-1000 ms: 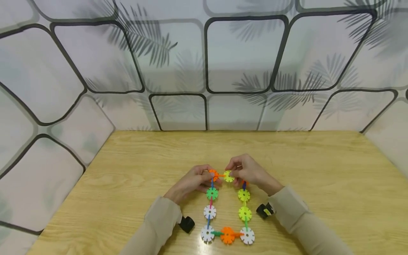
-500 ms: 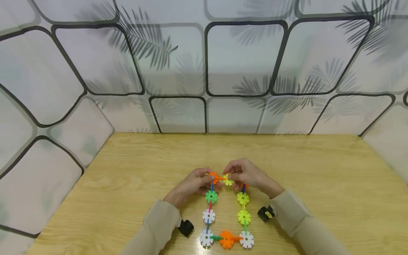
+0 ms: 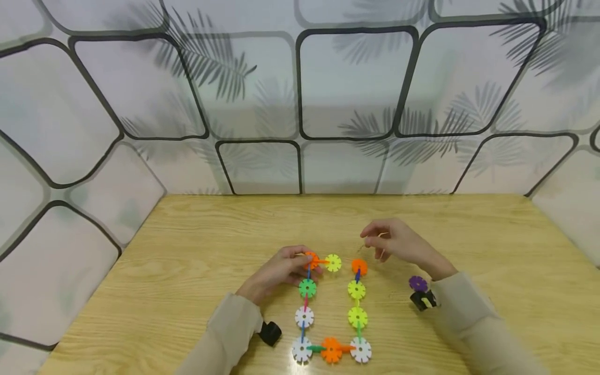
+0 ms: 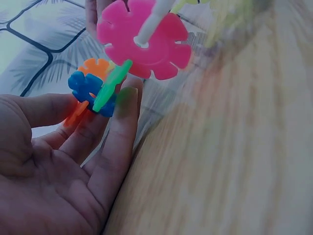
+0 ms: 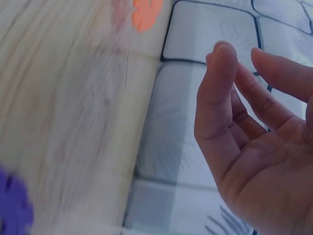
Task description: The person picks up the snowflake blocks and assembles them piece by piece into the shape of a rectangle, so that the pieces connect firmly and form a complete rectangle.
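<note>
Notched plastic interlocking discs, joined edge to edge, form a squarish chain with a gap at its far right. My left hand (image 3: 283,268) pinches the orange disc (image 3: 311,259) at the far left corner between thumb and fingers. From that corner a yellow disc (image 3: 333,263) sticks out to the right. In the left wrist view, a blue disc (image 4: 88,90) and a green disc (image 4: 113,87) sit at the fingertips, a pink disc (image 4: 146,41) beyond. My right hand (image 3: 398,242) hovers right of the gap, fingers loosely bent and holding nothing. Nearest it is another orange disc (image 3: 359,267), topping the right side.
A loose purple disc (image 3: 418,284) lies beside the black camera (image 3: 423,300) at my right wrist. Along the chain's near side are two white discs with an orange disc (image 3: 331,350) between them. A patterned cloth wall (image 3: 347,161) stands behind the wooden table (image 3: 211,224).
My right hand has let go of the yellow disc and moved right, away from the chain. The orange disc and the purple disc now show. My left hand keeps its pinch.
</note>
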Demonstrator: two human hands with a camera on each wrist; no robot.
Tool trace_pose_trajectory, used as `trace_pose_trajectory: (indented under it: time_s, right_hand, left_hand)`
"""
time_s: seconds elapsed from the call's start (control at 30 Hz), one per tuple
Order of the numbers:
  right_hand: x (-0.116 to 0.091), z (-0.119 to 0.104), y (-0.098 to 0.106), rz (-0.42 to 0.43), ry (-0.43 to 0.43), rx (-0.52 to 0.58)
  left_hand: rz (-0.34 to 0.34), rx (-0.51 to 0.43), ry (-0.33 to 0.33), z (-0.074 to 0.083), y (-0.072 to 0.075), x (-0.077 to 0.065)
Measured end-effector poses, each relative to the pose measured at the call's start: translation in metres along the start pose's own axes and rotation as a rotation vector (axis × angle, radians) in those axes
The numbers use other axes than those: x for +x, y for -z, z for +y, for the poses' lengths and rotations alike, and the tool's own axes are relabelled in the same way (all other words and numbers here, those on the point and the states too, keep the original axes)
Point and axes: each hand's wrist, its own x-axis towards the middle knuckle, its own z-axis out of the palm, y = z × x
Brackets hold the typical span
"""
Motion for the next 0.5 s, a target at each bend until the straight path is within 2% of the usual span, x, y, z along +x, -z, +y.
trace_pose_trajectory:
  time_s: [0.23, 0.5]
  right_hand:
    - [-0.016, 0.011, 0.015, -0.018, 0.036, -0.118]
    - [-0.037, 0.027, 0.03, -0.025, 0.007, -0.237]
  left_hand:
    - [0.003, -0.001, 0.003, 0.001, -0.001, 0.0]
    - [0.016, -0.009, 0.014, 0.004, -0.001, -0.003]
